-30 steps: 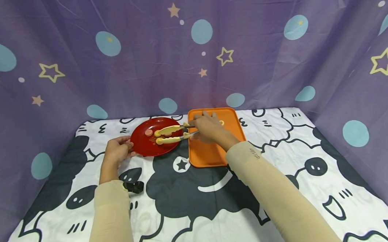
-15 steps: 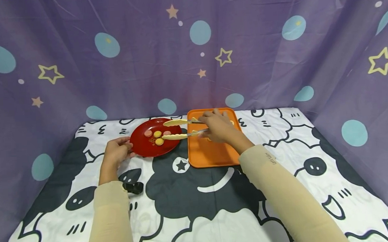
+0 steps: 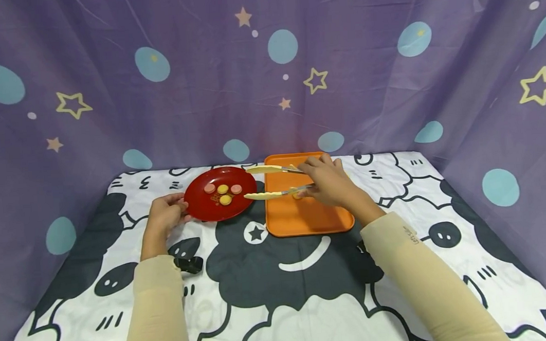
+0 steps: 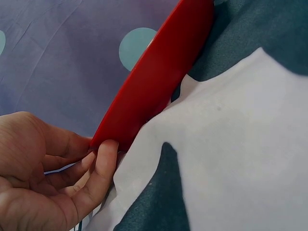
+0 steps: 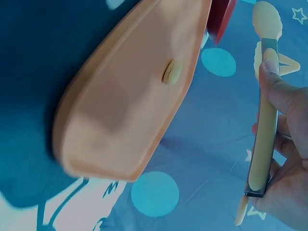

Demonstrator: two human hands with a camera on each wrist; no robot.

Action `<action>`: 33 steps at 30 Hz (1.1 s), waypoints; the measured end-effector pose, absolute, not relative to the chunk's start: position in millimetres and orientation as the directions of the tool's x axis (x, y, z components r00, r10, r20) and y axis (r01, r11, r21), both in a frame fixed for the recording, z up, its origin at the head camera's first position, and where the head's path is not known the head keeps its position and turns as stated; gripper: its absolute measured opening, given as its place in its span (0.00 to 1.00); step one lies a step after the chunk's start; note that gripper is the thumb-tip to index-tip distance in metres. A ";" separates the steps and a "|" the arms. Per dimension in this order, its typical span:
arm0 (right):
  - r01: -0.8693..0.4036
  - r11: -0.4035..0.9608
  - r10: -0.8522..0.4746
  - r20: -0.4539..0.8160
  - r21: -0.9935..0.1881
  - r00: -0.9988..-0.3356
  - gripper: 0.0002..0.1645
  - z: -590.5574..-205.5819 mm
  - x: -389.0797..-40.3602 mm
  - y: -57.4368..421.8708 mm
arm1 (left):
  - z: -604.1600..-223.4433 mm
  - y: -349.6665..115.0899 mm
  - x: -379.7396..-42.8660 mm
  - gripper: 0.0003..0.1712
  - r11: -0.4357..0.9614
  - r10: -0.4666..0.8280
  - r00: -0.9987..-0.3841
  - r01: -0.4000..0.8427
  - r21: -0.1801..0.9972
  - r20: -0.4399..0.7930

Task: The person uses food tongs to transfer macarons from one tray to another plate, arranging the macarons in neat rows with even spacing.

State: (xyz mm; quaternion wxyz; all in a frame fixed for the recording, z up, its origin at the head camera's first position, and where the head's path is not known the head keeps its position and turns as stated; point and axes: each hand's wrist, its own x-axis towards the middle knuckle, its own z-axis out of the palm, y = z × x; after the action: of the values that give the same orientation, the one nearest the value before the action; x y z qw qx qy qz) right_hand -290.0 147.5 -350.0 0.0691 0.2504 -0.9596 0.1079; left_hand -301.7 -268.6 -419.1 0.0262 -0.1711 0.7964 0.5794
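Note:
On the left, my left hand [image 3: 165,215] pinches the rim of a red round plate [image 3: 201,208]; the left wrist view shows thumb and fingers at the plate's edge [image 4: 144,91]. Pink pieces [image 3: 209,187] and yellow round pieces [image 3: 225,200] lie on the plate. My right hand [image 3: 331,185] holds a pair of tongs [image 3: 274,194] with cream scalloped tips, spread apart with nothing visible between them. The tips hang between the plate and an orange tray [image 3: 289,218]. One yellow macaron-like piece [image 5: 172,72] sits on that tray, seen in the right wrist view.
Plate and tray stand side by side near the back of a table covered by a black-and-white cartoon cloth [image 3: 304,323]. A purple curtain [image 3: 352,94] with stars and blue dots hangs behind. Black wrist straps [image 3: 190,265] show at the left forearm.
My right hand has drawn the tongs rightward, off the plate's pieces and over the tray, with their tips spread wider. The left hand and plate have stayed in place.

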 end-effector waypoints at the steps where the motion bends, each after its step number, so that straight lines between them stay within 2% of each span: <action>1: -0.498 0.849 -0.466 0.195 -0.174 -0.863 0.42 -350.2 -288.9 151.1 | -419.3 -268.3 -301.9 0.28 0.268 -0.243 -0.940 -0.303 0.915 -0.240; 8: -0.489 0.858 -0.459 0.191 -0.159 -0.868 0.46 -351.8 -280.2 172.5 | -422.9 -268.1 -300.5 0.28 0.266 -0.221 -0.949 -0.279 0.923 -0.224; 16: -0.512 0.837 -0.487 0.161 -0.194 -0.858 0.50 -358.4 -275.8 189.7 | -420.0 -267.5 -298.2 0.28 0.268 -0.231 -0.948 -0.276 0.923 -0.217; 33: -0.488 0.848 -0.476 0.110 -0.206 -0.873 0.51 -377.3 -276.1 224.2 | -419.1 -268.2 -299.7 0.28 0.262 -0.250 -0.938 -0.303 0.916 -0.239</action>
State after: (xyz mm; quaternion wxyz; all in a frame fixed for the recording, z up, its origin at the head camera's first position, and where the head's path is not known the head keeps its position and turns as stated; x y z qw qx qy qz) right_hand -276.1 224.2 -377.3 0.0271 0.2508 -0.9609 0.1143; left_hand -299.7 -268.2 -419.1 0.0231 -0.1741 0.7941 0.5818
